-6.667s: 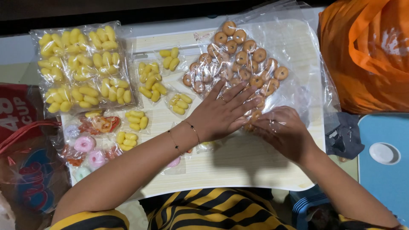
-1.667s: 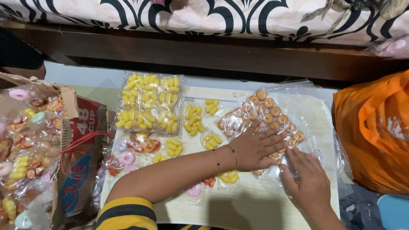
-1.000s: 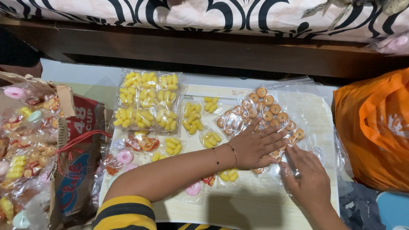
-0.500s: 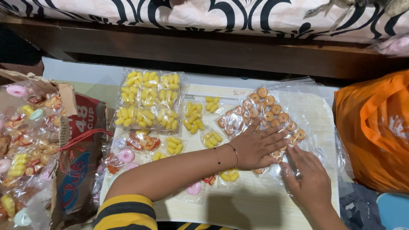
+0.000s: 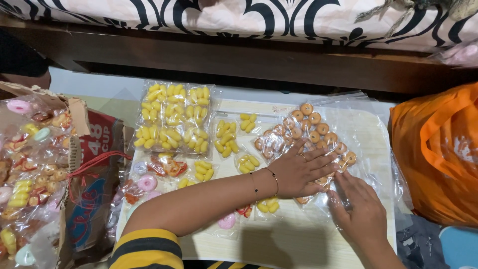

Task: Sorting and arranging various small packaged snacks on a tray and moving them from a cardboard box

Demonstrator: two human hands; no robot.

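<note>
My left hand point(image 5: 298, 172) lies flat, fingers spread, on a clear plastic bag point(image 5: 358, 129) filled with small packets of orange ring-shaped snacks point(image 5: 315, 128). My right hand point(image 5: 359, 210) rests flat on the bag's near edge, just right of the left hand, pressing the plastic against the pale wooden board point(image 5: 298, 239). Neither hand grips anything. Packets of yellow oval snacks point(image 5: 172, 118) lie stacked at the board's far left, with smaller loose yellow packets point(image 5: 226, 138) between them and the bag.
Pink ring and red snack packets point(image 5: 154, 177) lie at the board's left edge. A cardboard box point(image 5: 84, 164) full of mixed snack packets stands at the left. An orange plastic bag point(image 5: 438, 154) bulges at the right. A dark wooden bed frame point(image 5: 239, 62) runs behind.
Since 6.7 s ago the view has tilted up and back, showing the bed and box. Over the last second both hands have stayed flat on the bag with hardly any movement.
</note>
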